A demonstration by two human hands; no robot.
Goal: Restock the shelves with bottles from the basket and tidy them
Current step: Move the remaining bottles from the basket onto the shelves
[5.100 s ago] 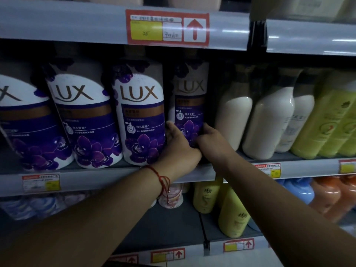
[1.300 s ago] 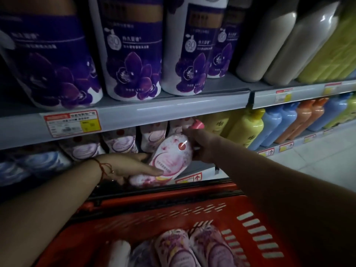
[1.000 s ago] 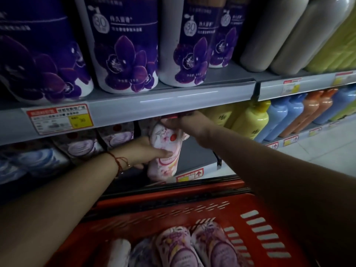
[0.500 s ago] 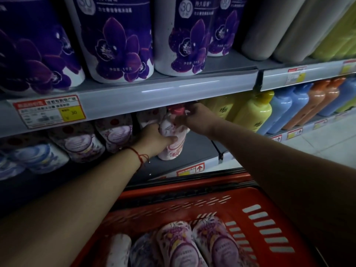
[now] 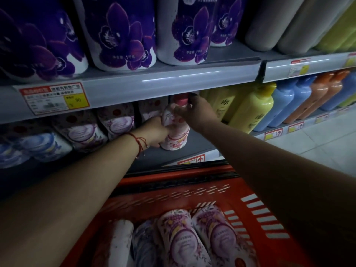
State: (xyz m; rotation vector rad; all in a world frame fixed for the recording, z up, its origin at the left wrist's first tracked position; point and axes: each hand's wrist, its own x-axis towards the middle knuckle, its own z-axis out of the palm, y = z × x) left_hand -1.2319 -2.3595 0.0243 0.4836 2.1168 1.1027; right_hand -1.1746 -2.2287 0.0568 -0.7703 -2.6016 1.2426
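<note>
A pink floral bottle (image 5: 176, 136) with a pink cap stands upright on the lower shelf (image 5: 200, 145), at the right end of a row of similar floral bottles (image 5: 117, 122). My left hand (image 5: 156, 132) grips its body from the left. My right hand (image 5: 194, 112) holds its neck just under the cap. Below, the red basket (image 5: 256, 212) holds several more floral bottles (image 5: 181, 241) lying on their sides.
Large purple-flower bottles (image 5: 123, 35) fill the upper shelf, whose edge (image 5: 154, 85) hangs just above the held bottle's cap. Yellow bottles (image 5: 252, 108) stand right of my hands, then blue and orange ones (image 5: 300, 101). Pale floor tiles (image 5: 317, 143) show at the right.
The pink floral bottle went from tilted in front of the shelf to upright on the lower shelf, pushed further in. Both hands stayed on it.
</note>
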